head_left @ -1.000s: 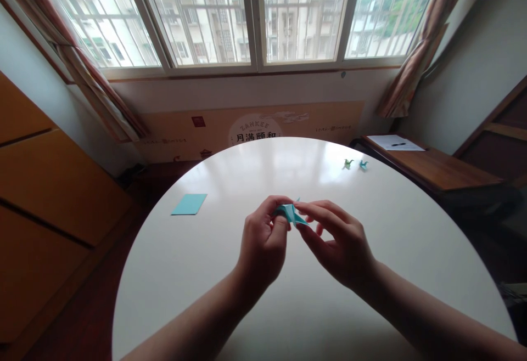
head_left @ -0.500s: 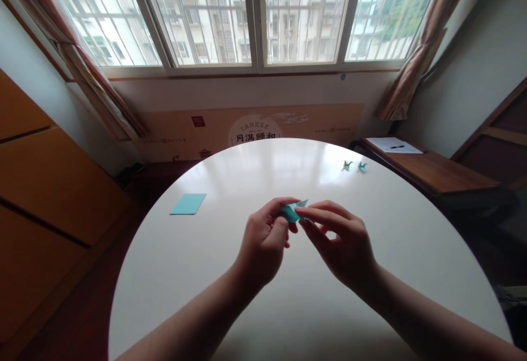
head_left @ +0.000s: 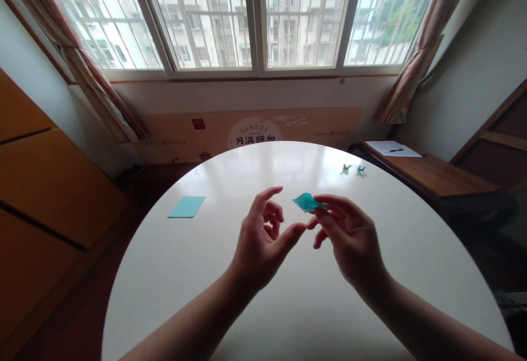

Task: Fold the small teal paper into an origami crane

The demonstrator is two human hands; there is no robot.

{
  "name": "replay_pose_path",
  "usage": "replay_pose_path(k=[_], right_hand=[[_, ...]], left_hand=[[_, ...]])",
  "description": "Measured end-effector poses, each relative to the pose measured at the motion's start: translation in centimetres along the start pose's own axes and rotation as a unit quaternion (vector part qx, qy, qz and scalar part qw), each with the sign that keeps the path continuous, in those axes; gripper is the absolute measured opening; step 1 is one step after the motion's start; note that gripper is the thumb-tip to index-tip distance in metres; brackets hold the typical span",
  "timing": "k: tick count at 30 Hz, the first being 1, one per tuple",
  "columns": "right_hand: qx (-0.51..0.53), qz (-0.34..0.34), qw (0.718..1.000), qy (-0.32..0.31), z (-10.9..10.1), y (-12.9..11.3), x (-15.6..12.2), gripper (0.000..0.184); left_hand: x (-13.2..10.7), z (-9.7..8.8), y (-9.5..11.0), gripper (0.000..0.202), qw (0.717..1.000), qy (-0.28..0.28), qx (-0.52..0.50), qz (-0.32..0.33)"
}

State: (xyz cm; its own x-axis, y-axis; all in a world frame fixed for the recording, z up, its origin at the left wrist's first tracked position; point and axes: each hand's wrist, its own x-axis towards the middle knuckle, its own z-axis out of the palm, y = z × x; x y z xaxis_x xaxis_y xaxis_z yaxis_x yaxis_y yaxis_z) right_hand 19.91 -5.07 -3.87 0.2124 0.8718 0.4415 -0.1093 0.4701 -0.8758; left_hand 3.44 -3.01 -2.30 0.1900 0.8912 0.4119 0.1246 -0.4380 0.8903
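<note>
A small folded teal paper piece (head_left: 306,202) is pinched between the thumb and fingers of my right hand (head_left: 349,240), held above the round white table (head_left: 206,273). My left hand (head_left: 263,237) hovers just to its left with fingers apart and curled, holding nothing; its thumb tip lies close to my right fingers. A flat teal paper sheet (head_left: 186,207) lies on the table at the left. Two tiny folded paper cranes, one green (head_left: 346,169) and one teal (head_left: 361,170), stand near the table's far right edge.
A wooden side desk (head_left: 432,174) with a white sheet and a pen (head_left: 394,149) stands at the right. Wooden cabinets line the left wall. Windows with curtains and a cardboard panel lie behind the table.
My left hand has let go of the folded paper and opened its fingers. My right hand now holds the piece alone, shifted slightly right.
</note>
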Motion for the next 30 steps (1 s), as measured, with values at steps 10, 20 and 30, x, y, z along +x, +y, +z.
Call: replay_pose_path(k=[10, 20, 30], right_hand=[[0.141, 0.164, 0.976, 0.009, 1.4, 0.7, -0.7, 0.024], [0.113, 0.158, 0.980, -0.054, 1.7, 1.1, -1.3, 0.025], [0.105, 0.157, 0.981, -0.041, 0.7, 1.6, -0.2, 0.027]], left_hand=[[0.1, 0.6, -0.4, 0.044, 1.000, 0.018, 0.017, -0.004], [0.8, 0.4, -0.5, 0.016, 0.997, 0.032, -0.056, -0.033], [1.2, -0.3, 0.0, 0.008, 0.994, -0.020, -0.081, -0.071]])
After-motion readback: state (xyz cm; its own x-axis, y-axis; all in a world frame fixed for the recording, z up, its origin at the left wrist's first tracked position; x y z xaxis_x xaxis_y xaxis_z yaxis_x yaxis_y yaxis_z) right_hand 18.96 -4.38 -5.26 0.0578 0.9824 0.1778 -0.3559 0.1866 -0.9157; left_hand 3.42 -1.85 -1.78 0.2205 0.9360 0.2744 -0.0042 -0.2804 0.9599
